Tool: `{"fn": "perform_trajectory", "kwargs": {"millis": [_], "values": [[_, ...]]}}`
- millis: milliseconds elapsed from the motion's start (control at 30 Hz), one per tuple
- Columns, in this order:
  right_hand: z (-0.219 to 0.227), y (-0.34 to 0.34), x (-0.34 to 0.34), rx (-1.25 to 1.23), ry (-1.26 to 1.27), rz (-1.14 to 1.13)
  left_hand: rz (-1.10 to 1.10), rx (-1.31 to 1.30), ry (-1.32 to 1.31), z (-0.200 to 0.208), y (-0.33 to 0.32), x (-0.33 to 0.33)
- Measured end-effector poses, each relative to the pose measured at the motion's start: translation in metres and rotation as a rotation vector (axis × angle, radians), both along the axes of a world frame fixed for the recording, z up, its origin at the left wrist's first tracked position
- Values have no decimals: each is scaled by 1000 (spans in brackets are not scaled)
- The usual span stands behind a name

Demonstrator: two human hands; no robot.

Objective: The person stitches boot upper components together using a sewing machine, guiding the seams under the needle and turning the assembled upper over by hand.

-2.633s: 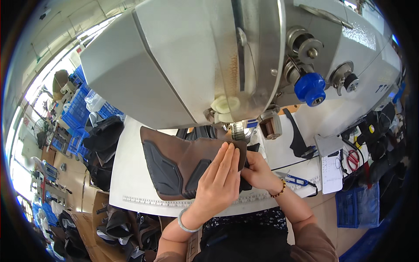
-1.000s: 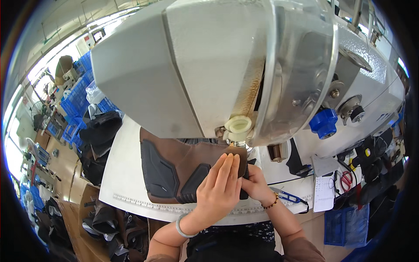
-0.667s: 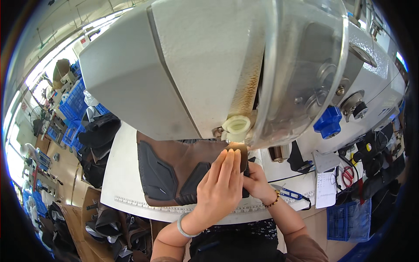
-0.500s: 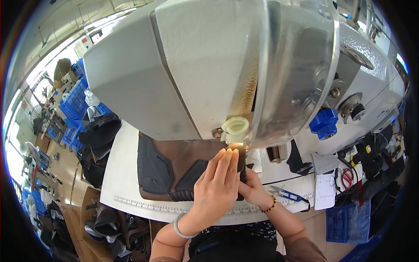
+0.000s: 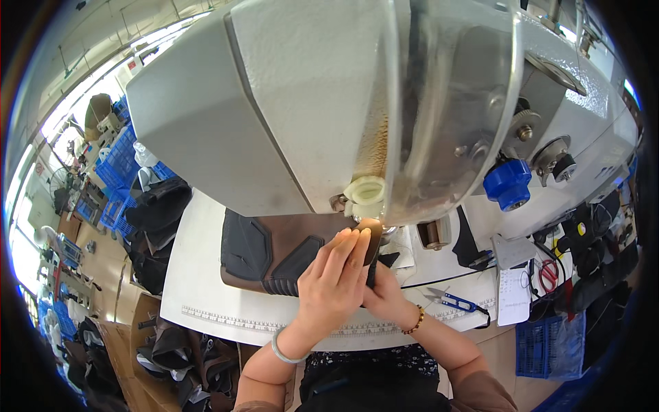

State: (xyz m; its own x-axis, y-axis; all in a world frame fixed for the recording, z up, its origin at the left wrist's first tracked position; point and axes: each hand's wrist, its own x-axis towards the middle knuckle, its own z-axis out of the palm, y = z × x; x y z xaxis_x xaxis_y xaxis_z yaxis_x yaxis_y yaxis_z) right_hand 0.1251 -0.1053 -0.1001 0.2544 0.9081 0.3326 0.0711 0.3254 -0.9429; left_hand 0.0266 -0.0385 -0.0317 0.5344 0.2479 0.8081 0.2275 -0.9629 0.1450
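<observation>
The fingers of the left hand (image 5: 331, 281) are held straight and close together, with nothing grasped between them, and are laid flat on the brown-and-black leather piece (image 5: 278, 240). By the right hand (image 5: 388, 299), the black right edge of the piece is touched, just to the right of the left fingers; its fingertips are hidden, so whether the edge is pinched cannot be told. Most of the piece is spread on the white tabletop (image 5: 192, 275) to the left of the fingers, and its far edge is covered by the grey sewing machine head (image 5: 302, 103), which is set just beyond and above the fingertips. A bright patch is cast on the brown leather right at the left fingertips. Nearer the body than the fingers, a ruler strip (image 5: 240, 319) is seen along the tabletop edge. To the right of the right fingers, blue-handled thread snips (image 5: 456, 301) are laid, and farther right a notepad (image 5: 513, 295) and red-handled scissors (image 5: 549, 275) are seen. Beyond the right fingers, a black cut piece (image 5: 467, 240) is placed.
</observation>
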Motion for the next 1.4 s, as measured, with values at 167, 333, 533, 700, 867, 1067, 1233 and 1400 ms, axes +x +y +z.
{"fn": "perform_trajectory", "kwargs": {"millis": [167,333,533,700,867,1067,1233,1400], "values": [[-4,-9,-15,165,-214,-111,-93,12,0,-1,11,-8],[-12,-27,-8,177,-235,-94,-409,-405,199,9,34,-48],[5,-29,2,175,-425,-21,-186,-110,257,-24,32,-77],[20,-31,-5,169,-418,22,-111,-18,298,-31,31,-79],[20,-33,-8,144,-424,46,-101,-57,296,-30,28,-80],[19,-35,-2,161,-425,29,-143,-80,322,-8,23,-79],[29,-29,1,-148,212,237,-187,-280,157,17,11,-48],[28,-15,12,-220,159,205,-105,-236,96,22,1,-11]]}}
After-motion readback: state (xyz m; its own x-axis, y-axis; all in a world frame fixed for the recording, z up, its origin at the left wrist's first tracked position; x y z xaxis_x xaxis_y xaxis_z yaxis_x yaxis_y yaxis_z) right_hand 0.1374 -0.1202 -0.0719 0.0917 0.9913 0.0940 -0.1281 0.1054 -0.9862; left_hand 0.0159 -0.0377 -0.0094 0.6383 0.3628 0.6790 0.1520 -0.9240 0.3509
